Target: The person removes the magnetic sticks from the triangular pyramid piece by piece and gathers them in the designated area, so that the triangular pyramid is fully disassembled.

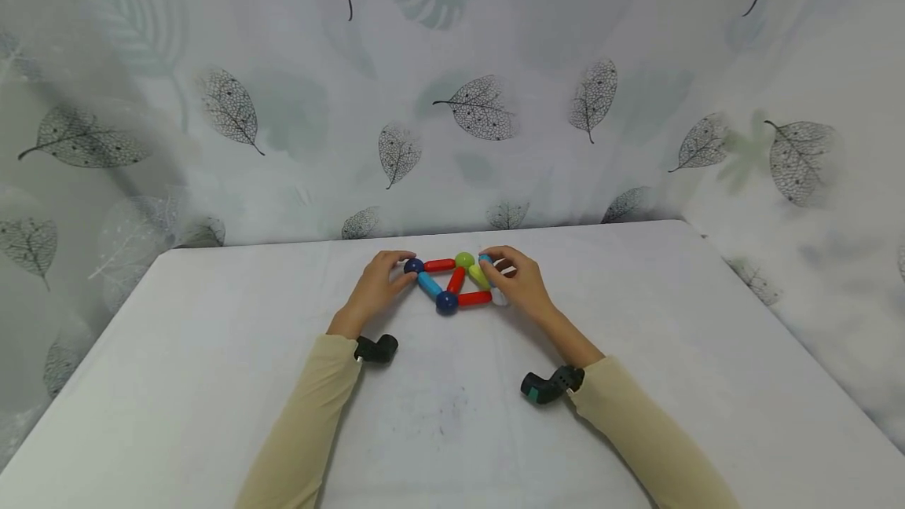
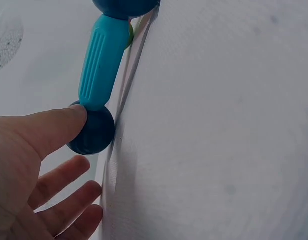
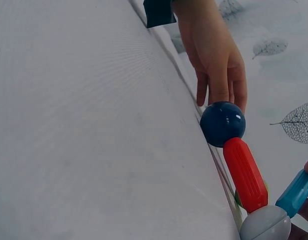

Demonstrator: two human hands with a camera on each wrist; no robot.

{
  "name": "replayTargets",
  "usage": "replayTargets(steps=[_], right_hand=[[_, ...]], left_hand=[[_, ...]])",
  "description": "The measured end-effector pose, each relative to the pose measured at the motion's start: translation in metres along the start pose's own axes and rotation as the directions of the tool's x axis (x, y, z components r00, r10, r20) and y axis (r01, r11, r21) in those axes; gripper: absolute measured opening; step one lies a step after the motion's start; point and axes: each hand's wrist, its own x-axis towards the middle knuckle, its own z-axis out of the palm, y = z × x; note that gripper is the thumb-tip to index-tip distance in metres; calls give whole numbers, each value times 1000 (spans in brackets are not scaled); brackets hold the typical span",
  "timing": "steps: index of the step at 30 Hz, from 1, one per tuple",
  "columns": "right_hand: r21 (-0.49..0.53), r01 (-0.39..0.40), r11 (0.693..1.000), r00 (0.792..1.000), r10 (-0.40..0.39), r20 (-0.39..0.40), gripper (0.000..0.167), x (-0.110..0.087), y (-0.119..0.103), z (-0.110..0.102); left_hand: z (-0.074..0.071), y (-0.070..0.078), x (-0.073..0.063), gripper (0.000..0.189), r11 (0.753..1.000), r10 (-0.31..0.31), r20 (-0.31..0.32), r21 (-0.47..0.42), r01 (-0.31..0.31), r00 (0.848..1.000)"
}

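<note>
A flat frame of balls and short rods lies on the table. My left hand [image 1: 376, 289] pinches its left corner, a dark blue ball [image 2: 94, 131], with the thumb by the end of a light blue rod [image 2: 101, 62]. That rod leads to a nearer dark blue ball [image 1: 447, 302]. A red rod [image 3: 245, 175] joins the nearer ball to a pale grey ball [image 3: 267, 225]. Above the grey ball, my right hand [image 1: 519, 281] grips another light blue rod [image 3: 295, 194] by its upper end; its lower end meets that ball. The right fingers partly hide the grey ball in the head view.
A green ball [image 1: 464, 259] sits at the back of the frame, with a red rod [image 1: 440, 265], a middle red rod [image 1: 456, 281] and a yellow-green rod [image 1: 479, 276] running from it. The white table [image 1: 438, 430] ends close behind, at a leaf-print curtain [image 1: 452, 163].
</note>
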Motion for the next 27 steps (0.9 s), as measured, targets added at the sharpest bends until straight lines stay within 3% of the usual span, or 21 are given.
replayTargets(steps=[6, 14, 20, 23, 27], right_hand=[[-5, 34, 999, 999, -34, 14, 25, -1, 5, 3], [2, 45, 999, 999, -45, 18, 28, 1, -4, -2], [-36, 44, 998, 998, -42, 47, 29, -5, -38, -12], [-61, 33, 998, 999, -31, 39, 28, -6, -39, -16], [-81, 24, 996, 999, -22, 23, 29, -4, -18, -20]], left_hand=[[1, -6, -1, 44, 1000, 22, 5, 3, -22, 1000], [2, -3, 3, 40, 991, 135, -7, 15, -135, 991], [1, 1, 3, 39, 995, 92, 1, 27, -92, 996], [0, 2, 1, 40, 997, 75, 6, 22, -75, 997], [0, 1, 0, 39, 998, 68, 9, 17, -68, 998]])
